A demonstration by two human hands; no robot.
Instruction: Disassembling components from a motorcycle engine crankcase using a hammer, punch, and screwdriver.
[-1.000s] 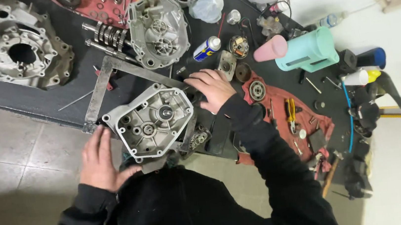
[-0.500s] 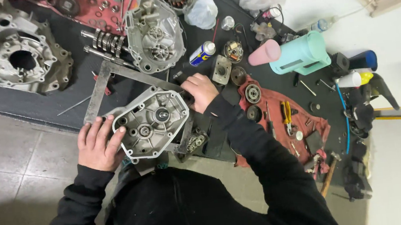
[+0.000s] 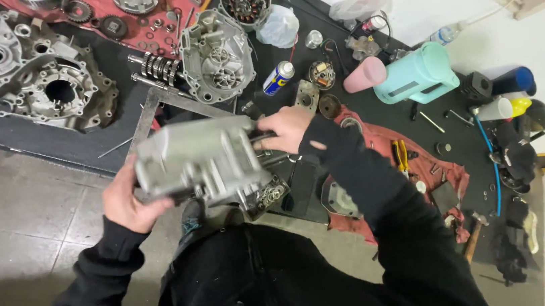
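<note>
Both hands on a silver engine case half [image 3: 200, 162], lifted clear of the black mat [image 3: 48, 139] and blurred with motion, its smooth outer side up. Left hand [image 3: 130, 200] clamped on the near-left end of the casting — thumb over the top edge, remaining fingers curled under and hidden, so their spread impossible to tell. Right hand [image 3: 287, 128] closed on the far-right end, fingers pressed together and wrapped round the edge, black sleeve covering the wrist. Case half held between the two palms, above the mat's near edge and in front of the dark jacket.

Just beyond the right fingertips: a small blue and yellow spray can [image 3: 278, 77] lying on its side, a round dark disc [image 3: 329, 106] and a small grey bracket-like part [image 3: 307, 95]. Past the left thumb, a flat metal straightedge [image 3: 146, 122] lying slantwise on the mat, partly hidden by the lifted casting. Farther out from both hands, a second silver engine cover [image 3: 216, 56] lying open side up, with a gear shaft cluster [image 3: 154, 67] touching its left edge. Well off beyond the left fingers, a large grey crankcase half [image 3: 29, 84]. Well to the right of the right knuckles, a pink cup [image 3: 364, 74] and a mint-green jug [image 3: 421, 73] on their sides, just beside each other. Under the right forearm, a red rag [image 3: 415, 158] with yellow-handled pliers [image 3: 399, 154] on it.
</note>
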